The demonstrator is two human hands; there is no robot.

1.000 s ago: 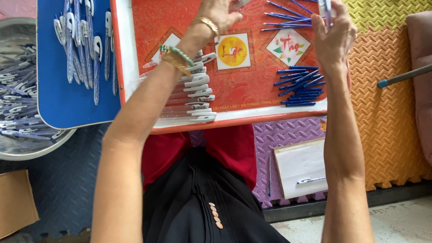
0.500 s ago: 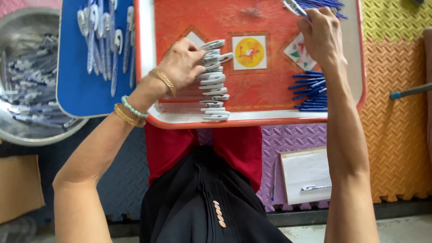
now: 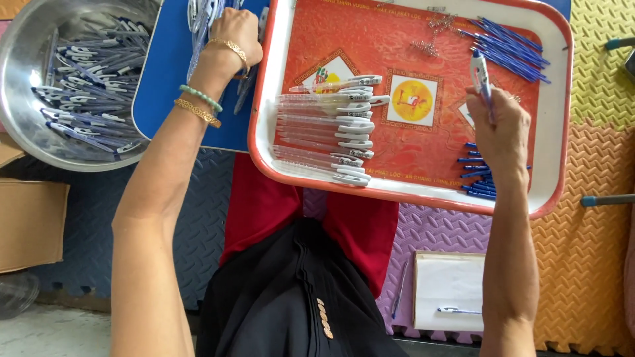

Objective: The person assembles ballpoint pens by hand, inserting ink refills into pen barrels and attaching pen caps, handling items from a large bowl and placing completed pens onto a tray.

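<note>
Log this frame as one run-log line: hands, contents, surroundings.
left hand: on pen parts on blue tray | right hand: holds pen upright | red tray: row of clear barrels, blue refills | steel bowl: more pens

Bright, even daylight, soft shadows, sharp focus, mild glare on steel.

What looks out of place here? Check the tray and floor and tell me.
Little stands out. On the red tray the clear pen barrels lie in a neat row. The only stray is one pen lying on the notepad on the floor mats, apart from the work.
</note>
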